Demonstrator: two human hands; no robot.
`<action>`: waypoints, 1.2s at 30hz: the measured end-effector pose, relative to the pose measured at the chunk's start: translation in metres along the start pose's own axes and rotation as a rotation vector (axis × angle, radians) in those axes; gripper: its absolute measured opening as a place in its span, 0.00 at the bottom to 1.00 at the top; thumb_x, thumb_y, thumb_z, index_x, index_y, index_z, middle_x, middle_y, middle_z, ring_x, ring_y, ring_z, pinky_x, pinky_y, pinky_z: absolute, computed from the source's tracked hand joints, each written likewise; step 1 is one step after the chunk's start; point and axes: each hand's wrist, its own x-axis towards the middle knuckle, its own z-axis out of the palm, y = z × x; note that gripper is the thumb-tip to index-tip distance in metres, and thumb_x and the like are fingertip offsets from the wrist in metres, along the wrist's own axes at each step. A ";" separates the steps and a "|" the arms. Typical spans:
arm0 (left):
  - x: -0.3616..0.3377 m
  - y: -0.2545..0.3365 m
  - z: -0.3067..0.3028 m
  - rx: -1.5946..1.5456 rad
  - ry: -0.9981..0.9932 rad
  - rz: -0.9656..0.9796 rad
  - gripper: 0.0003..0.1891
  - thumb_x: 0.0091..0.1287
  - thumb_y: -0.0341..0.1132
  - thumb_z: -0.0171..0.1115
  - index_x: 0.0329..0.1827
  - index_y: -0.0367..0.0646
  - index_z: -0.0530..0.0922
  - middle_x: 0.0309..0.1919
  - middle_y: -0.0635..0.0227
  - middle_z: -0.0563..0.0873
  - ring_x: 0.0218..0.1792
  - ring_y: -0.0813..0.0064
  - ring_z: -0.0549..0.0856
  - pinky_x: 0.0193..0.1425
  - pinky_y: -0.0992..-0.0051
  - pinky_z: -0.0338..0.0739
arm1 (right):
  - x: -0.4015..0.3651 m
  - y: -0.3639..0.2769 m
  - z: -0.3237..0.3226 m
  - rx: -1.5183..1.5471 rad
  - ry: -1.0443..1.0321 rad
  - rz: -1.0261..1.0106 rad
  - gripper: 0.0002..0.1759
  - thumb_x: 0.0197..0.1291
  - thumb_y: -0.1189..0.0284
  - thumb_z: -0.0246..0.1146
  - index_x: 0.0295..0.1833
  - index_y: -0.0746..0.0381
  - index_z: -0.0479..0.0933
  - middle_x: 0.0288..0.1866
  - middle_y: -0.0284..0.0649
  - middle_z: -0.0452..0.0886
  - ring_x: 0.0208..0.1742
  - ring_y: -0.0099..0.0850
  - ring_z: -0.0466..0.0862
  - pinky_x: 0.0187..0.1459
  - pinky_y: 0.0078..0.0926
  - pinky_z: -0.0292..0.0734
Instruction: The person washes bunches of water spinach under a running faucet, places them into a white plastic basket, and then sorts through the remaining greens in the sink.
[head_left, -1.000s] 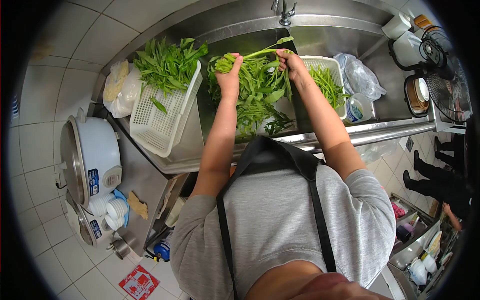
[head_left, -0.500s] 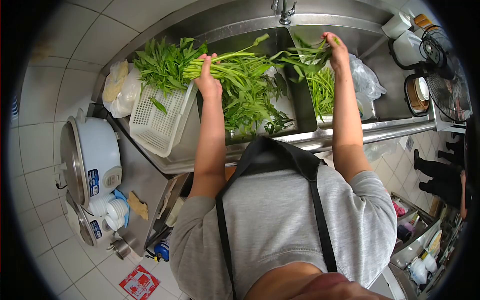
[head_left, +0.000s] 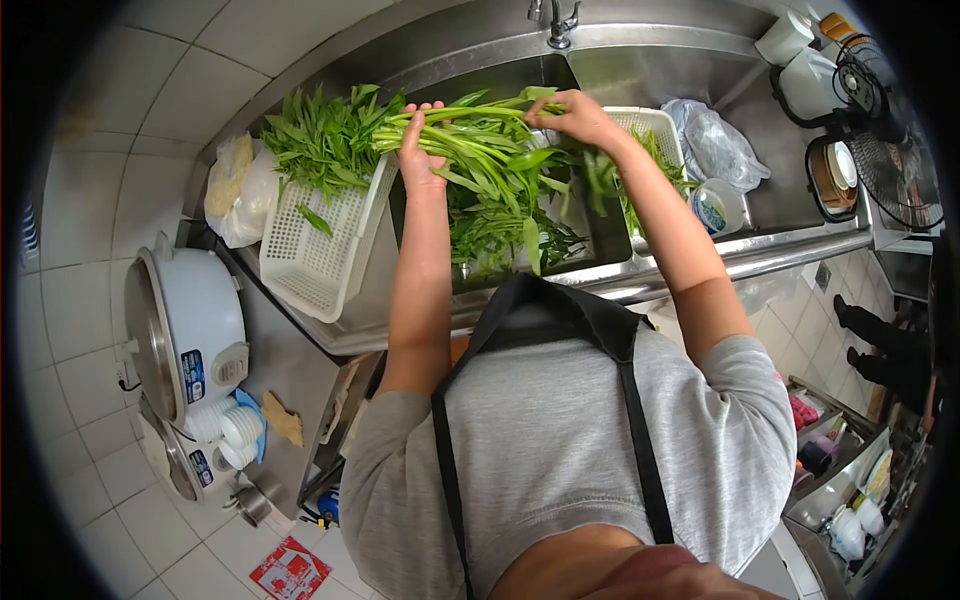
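Note:
My left hand [head_left: 421, 150] is wrapped round a bunch of long-stemmed leafy greens [head_left: 480, 140], held over the left sink basin. Its stems point right and its leaves hang into the basin. My right hand [head_left: 582, 118] pinches at the far end of the bunch, fingertips against a stem or leaf. A pile of the same greens [head_left: 322, 138] rests by the left hand on a white perforated basket [head_left: 318, 245]. A second white basket [head_left: 648, 122] with green stems stands in the right basin, partly behind my right forearm. Some blurred leaves [head_left: 600, 180] hang between the basins.
A faucet [head_left: 559, 30] rises behind the sink. On the right are a clear plastic bag [head_left: 722, 150], a small tub [head_left: 718, 208] and a fan [head_left: 885, 140]. A large rice cooker [head_left: 200, 325] and stacked white cups [head_left: 240, 430] stand at left. Another person's legs [head_left: 880, 345] show far right.
My right hand has moved left from above the right basin, where it held leafy stems, to the bunch. My left hand keeps its hold. More of the right basket shows.

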 end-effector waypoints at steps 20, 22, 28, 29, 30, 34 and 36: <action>0.004 -0.013 -0.006 0.175 0.161 -0.139 0.09 0.57 0.33 0.61 0.38 0.46 0.72 0.36 0.66 0.80 0.40 0.71 0.80 0.40 0.73 0.78 | 0.039 0.026 0.032 0.204 0.017 0.142 0.13 0.48 0.72 0.61 0.41 0.63 0.78 0.31 0.38 0.81 0.32 0.24 0.78 0.39 0.23 0.71; 0.005 -0.012 -0.008 0.223 0.152 -0.188 0.09 0.57 0.34 0.61 0.38 0.46 0.72 0.37 0.65 0.81 0.39 0.72 0.80 0.39 0.74 0.77 | 0.038 0.019 0.030 0.160 0.028 0.040 0.12 0.49 0.72 0.61 0.40 0.64 0.78 0.29 0.36 0.81 0.32 0.22 0.77 0.39 0.21 0.71; -0.001 -0.011 0.002 0.244 0.097 -0.191 0.11 0.57 0.33 0.61 0.40 0.45 0.71 0.39 0.63 0.81 0.38 0.71 0.80 0.40 0.73 0.77 | 0.037 0.015 0.026 0.316 -0.218 0.017 0.10 0.52 0.71 0.61 0.38 0.64 0.78 0.28 0.29 0.78 0.29 0.16 0.73 0.32 0.14 0.68; 0.000 -0.011 0.003 0.244 0.095 -0.191 0.11 0.57 0.33 0.61 0.40 0.45 0.71 0.39 0.63 0.81 0.38 0.71 0.80 0.40 0.73 0.77 | 0.039 0.017 0.029 0.345 -0.272 0.073 0.10 0.52 0.71 0.60 0.38 0.64 0.78 0.28 0.29 0.78 0.28 0.15 0.73 0.31 0.14 0.68; 0.001 -0.011 0.003 0.258 0.051 -0.202 0.11 0.57 0.33 0.61 0.40 0.44 0.71 0.39 0.62 0.81 0.39 0.70 0.80 0.40 0.72 0.77 | 0.039 0.015 0.029 0.344 -0.272 0.073 0.10 0.52 0.71 0.60 0.38 0.64 0.78 0.28 0.29 0.78 0.28 0.15 0.73 0.31 0.14 0.68; -0.001 -0.005 0.004 0.406 -0.052 -0.206 0.11 0.56 0.31 0.61 0.41 0.42 0.71 0.40 0.60 0.81 0.41 0.69 0.81 0.40 0.72 0.77 | 0.031 0.006 0.032 0.517 -0.300 0.028 0.08 0.51 0.71 0.60 0.35 0.64 0.79 0.23 0.27 0.76 0.19 0.13 0.65 0.20 0.12 0.58; -0.003 -0.005 0.005 0.479 -0.099 -0.161 0.11 0.56 0.31 0.61 0.40 0.41 0.72 0.41 0.58 0.80 0.40 0.69 0.81 0.40 0.72 0.77 | 0.028 0.002 0.025 0.522 -0.149 0.226 0.06 0.51 0.73 0.58 0.33 0.63 0.78 0.26 0.31 0.78 0.19 0.14 0.65 0.20 0.11 0.59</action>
